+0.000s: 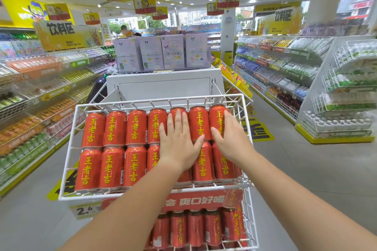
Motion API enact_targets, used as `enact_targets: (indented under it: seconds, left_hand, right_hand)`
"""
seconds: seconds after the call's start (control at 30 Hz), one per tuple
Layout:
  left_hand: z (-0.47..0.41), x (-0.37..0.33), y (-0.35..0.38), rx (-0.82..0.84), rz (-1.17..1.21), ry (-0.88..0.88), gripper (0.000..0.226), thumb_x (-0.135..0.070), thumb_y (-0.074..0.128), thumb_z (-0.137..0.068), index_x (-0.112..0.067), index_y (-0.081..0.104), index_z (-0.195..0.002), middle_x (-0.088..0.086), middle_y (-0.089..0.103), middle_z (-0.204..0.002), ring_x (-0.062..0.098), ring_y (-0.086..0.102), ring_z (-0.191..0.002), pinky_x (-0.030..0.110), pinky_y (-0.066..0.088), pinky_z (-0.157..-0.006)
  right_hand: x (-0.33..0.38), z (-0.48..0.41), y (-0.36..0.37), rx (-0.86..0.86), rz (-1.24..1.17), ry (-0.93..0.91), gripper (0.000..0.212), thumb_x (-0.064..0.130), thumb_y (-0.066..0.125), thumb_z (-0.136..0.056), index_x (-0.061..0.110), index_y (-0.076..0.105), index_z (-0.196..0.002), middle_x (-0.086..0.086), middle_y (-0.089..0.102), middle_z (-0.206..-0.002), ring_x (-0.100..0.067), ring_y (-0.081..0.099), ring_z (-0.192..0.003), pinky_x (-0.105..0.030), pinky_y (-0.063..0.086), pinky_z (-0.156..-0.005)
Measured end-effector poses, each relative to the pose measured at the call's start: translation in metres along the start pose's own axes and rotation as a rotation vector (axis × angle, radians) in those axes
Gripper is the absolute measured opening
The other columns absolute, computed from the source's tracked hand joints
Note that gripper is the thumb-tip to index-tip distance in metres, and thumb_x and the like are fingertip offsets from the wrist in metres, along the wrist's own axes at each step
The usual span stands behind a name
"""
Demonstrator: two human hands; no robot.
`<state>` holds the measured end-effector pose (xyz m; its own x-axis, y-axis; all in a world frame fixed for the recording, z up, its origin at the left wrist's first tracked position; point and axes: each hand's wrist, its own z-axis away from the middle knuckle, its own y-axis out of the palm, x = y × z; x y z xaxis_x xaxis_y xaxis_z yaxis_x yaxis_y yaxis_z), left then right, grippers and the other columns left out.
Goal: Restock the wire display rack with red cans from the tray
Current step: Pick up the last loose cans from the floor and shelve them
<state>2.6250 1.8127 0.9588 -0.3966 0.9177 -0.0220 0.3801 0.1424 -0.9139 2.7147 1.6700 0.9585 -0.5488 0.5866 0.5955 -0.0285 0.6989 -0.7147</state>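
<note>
A white wire display rack (70, 155) stands in front of me, its tilted top shelf packed with two rows of red cans (114, 128) bearing yellow characters. My left hand (179, 140) lies flat with fingers spread on the cans near the middle of the shelf. My right hand (229, 136) rests flat on the cans at the right end. Neither hand grips a can. A lower shelf holds more red cans (195, 228) behind a red price banner (195, 199). No tray is visible.
Purple boxed goods (163, 53) sit stacked on a white stand behind the rack. Drink shelves line the aisle on the left (36, 96) and right (285, 67). A wire rack of bottles (346, 91) stands at the far right. Grey floor runs along both sides.
</note>
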Motion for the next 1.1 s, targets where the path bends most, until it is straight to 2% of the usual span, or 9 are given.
enact_targets:
  seconds: [0.1, 0.37, 0.8, 0.97, 1.1]
  left_hand:
    - [0.01, 0.015, -0.009, -0.003, -0.035, 0.023, 0.093, -0.074, 0.015, -0.092, -0.012, -0.003, -0.16, 0.013, -0.005, -0.168, 0.033, -0.005, -0.155, 0.056, 0.005, -0.123]
    - [0.062, 0.052, -0.035, -0.002, 0.027, 0.033, 0.096, -0.078, 0.019, -0.089, -0.017, -0.003, -0.16, 0.012, -0.004, -0.169, 0.036, -0.004, -0.154, 0.06, 0.005, -0.122]
    - [0.203, 0.12, 0.005, 0.064, 0.045, 0.182, 0.095, -0.078, 0.017, -0.089, -0.015, 0.006, -0.16, 0.015, 0.007, -0.168, 0.037, 0.005, -0.154, 0.063, 0.012, -0.12]
    - [0.272, 0.129, 0.046, 0.137, 0.018, 0.195, 0.093, -0.075, 0.02, -0.091, -0.012, 0.012, -0.16, 0.016, 0.009, -0.167, 0.038, 0.007, -0.154, 0.062, 0.013, -0.12]
    - [0.322, 0.13, 0.088, 0.231, 0.006, 0.197, 0.089, -0.071, 0.027, -0.091, -0.011, 0.024, -0.157, 0.018, 0.023, -0.164, 0.039, 0.018, -0.151, 0.061, 0.021, -0.119]
  right_hand:
    - [0.002, 0.015, -0.005, 0.033, 0.283, -0.101, 0.08, 0.055, 0.04, -0.098, 0.013, 0.009, -0.159, -0.011, 0.011, -0.167, -0.027, 0.011, -0.154, -0.045, 0.017, -0.124]
    - [0.02, 0.073, -0.009, 0.103, 0.63, -0.197, 0.084, 0.066, 0.027, -0.095, 0.018, 0.003, -0.16, -0.012, 0.002, -0.168, -0.032, 0.004, -0.154, -0.051, 0.012, -0.123]
    - [0.04, 0.227, 0.029, 0.221, 0.731, -0.144, 0.086, 0.067, 0.025, -0.09, 0.018, 0.011, -0.159, -0.014, 0.007, -0.167, -0.035, 0.007, -0.154, -0.056, 0.013, -0.121]
    - [0.016, 0.288, 0.068, 0.318, 0.688, -0.18, 0.085, 0.064, 0.03, -0.092, 0.015, 0.013, -0.159, -0.014, 0.008, -0.167, -0.034, 0.005, -0.154, -0.053, 0.012, -0.123]
    - [-0.021, 0.335, 0.115, 0.431, 0.624, -0.166, 0.086, 0.064, 0.028, -0.091, 0.011, 0.019, -0.158, -0.018, 0.011, -0.166, -0.034, 0.006, -0.154, -0.052, 0.013, -0.124]
